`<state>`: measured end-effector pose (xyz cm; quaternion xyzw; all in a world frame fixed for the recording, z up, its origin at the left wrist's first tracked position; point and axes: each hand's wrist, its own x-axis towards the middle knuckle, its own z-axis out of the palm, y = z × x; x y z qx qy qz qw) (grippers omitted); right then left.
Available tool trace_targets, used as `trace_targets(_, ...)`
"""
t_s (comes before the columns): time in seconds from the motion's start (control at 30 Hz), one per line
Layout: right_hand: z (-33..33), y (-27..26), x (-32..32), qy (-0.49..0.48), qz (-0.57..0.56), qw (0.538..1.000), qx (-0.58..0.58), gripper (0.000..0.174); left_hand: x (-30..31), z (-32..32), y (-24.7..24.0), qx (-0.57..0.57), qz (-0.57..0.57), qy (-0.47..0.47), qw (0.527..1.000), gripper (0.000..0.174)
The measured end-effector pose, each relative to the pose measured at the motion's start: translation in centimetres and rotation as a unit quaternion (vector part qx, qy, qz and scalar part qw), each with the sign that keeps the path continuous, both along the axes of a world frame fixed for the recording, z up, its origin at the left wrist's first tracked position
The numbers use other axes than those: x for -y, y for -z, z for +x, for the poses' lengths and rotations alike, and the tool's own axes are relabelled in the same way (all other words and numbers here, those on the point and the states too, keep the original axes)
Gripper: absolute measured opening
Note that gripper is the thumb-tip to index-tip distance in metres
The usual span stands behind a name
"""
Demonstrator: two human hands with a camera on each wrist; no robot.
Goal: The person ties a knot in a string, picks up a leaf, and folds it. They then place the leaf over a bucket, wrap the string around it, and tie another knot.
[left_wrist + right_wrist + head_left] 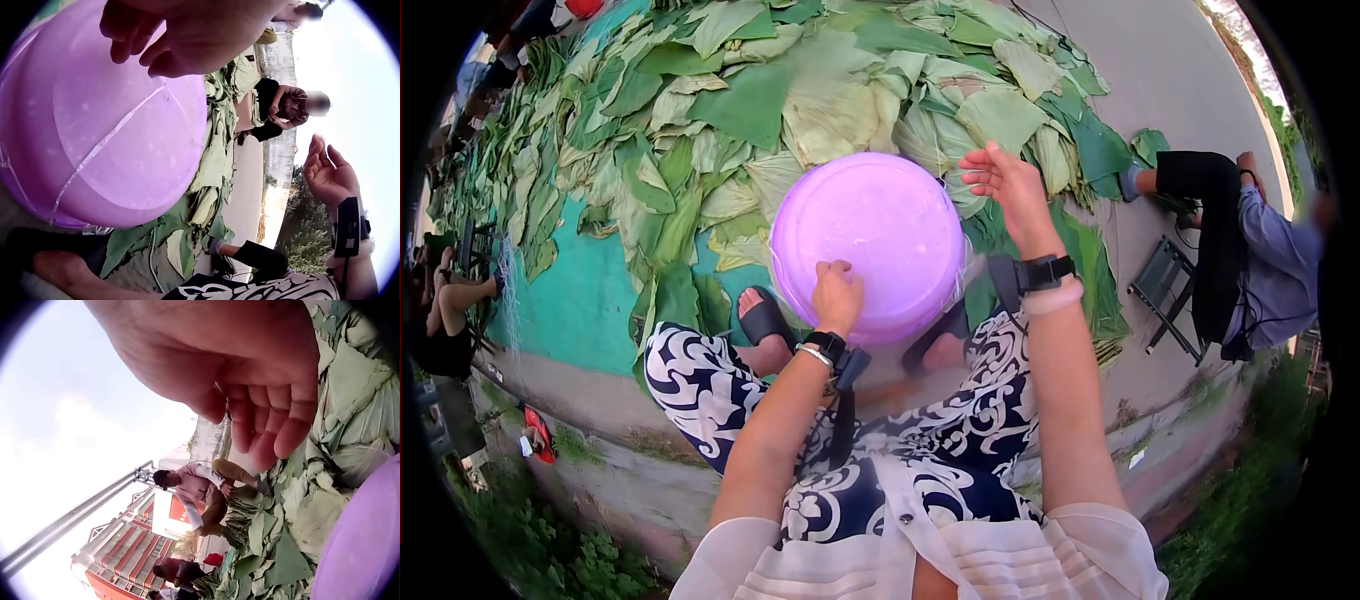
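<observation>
A purple plastic basin (880, 225) lies bottom up between the person's feet, a clear plastic strip (111, 136) stretched across its base. Over the near side of the basin, the left hand (838, 300) has bent fingers. In the left wrist view, the left hand (194, 37) pinches the strip, which ends at its fingertips. The right hand (1010, 195) is raised beyond the basin's right edge. Its fingers are loosely bent, with a gap to the thumb in the left wrist view. A small glint shows by the thumb of the right hand (250, 381); what it is cannot be told.
Large green leaves (740, 105) lie in a wide heap beyond the basin, partly on a teal sheet (580, 310). At the right, a seated person (1270, 250) is beside a folding stool (1168, 290). Other people sit at the left edge. A red item (538, 435) lies lower left.
</observation>
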<state>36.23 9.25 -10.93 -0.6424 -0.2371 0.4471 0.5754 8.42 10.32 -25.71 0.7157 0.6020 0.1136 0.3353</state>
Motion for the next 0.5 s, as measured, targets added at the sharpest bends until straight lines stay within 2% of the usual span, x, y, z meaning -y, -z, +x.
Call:
trace_targets(0.1,-0.3,-0.8,-0.1,0.014,0.000,1.000,-0.008,0.038,-0.4,1.7,-0.5,0.063,0.054,0.068,0.994,0.016)
trace_targets(0.2,-0.6,-1.2,-0.2,-0.008,-0.021,0.999,0.029,0.041,-0.8,4.4,-0.7,0.072,0.073,0.125,0.987,0.016)
trace_targets(0.3,-0.6,-0.4,-0.2,-0.010,0.023,0.998,0.055,0.036,-1.1,6.8,0.4,0.081,0.149,0.191,0.967,0.019)
trace_targets(0.5,0.2,-0.3,-0.1,-0.014,0.039,0.997,0.070,0.036,-2.1,11.0,2.0,0.013,0.184,0.247,0.951,0.024)
